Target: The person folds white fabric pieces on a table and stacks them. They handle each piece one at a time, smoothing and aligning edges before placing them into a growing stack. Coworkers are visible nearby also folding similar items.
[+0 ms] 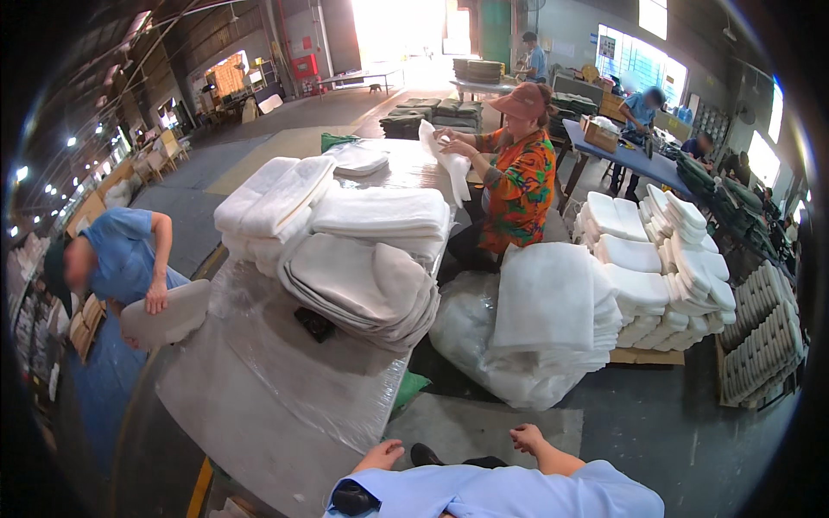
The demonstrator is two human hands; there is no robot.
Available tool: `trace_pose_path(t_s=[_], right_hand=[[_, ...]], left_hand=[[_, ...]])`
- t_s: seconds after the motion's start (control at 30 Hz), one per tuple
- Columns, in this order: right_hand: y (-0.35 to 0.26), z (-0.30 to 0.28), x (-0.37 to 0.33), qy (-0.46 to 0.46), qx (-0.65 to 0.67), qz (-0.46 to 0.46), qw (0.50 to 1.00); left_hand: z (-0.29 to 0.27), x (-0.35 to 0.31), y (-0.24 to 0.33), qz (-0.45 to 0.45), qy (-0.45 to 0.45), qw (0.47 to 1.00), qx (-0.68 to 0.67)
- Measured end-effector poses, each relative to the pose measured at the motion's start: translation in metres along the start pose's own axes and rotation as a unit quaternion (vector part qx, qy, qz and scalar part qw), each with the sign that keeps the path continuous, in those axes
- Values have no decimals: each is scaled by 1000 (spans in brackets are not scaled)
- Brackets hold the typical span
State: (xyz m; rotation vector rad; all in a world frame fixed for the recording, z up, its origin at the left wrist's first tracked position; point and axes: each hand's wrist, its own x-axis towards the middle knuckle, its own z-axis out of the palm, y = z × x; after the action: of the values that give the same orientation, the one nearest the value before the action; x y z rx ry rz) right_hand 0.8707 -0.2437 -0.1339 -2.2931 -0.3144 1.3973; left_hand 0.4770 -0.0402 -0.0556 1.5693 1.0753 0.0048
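Low in the head view, my left hand (pixel 380 455) hangs beside the table corner, its fingers loosely curled with nothing seen in them. My right hand (pixel 527 438) is held out over the floor, empty, its fingers bent and slightly apart. Neither touches anything. Nearest the left hand is a plastic-covered table (pixel 285 397). On it lie a stack of grey rounded fabric pieces (pixel 354 281) and folded white padding (pixel 380 211), with a taller white pile (pixel 272 203) alongside. Ahead of my right hand stands a stack of white padding sheets (pixel 546 298), partly in clear plastic (pixel 466 324).
Across the table, a person in a patterned shirt (pixel 522 186) handles a white piece (pixel 445 160). At left, a person in blue (pixel 129 250) holds a grey panel (pixel 168 315). White cushions (pixel 656 268) and grey stacked pieces (pixel 764 337) stand right. A green bag (pixel 411 388) lies by the table.
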Motion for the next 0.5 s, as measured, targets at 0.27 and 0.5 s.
trace_pose_path(t_s=[0.27,0.5], right_hand=[[-77,54,27,-74,-72,-55,993],[-118,35,41,-80,-144,-45,985]], left_hand=[[-59,11,11,-27,15,997,-74],[-59,21,-4,-87,25,982,-165]])
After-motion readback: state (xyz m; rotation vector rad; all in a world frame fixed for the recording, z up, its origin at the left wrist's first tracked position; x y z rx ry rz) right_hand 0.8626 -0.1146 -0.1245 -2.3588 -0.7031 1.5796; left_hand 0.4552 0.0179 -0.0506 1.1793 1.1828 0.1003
